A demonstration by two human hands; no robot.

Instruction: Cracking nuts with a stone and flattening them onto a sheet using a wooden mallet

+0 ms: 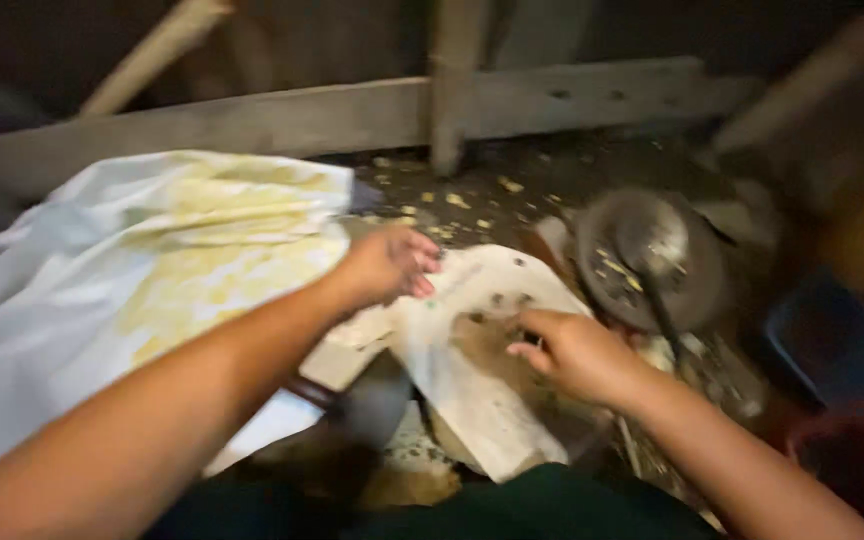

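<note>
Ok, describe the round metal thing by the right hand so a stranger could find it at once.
Start at the long wooden beam across the back, then drop to the dark, crumb-strewn surface below its right half. There, just beyond the right hand, sits a round grey metal dish with a dark handle lying across it. Unlike the pale stained cloth and white sheet beside it, it is dull metal and circular.

hands (482, 310) on dirty sheet (482, 400), white cloth (82, 300)
</note>
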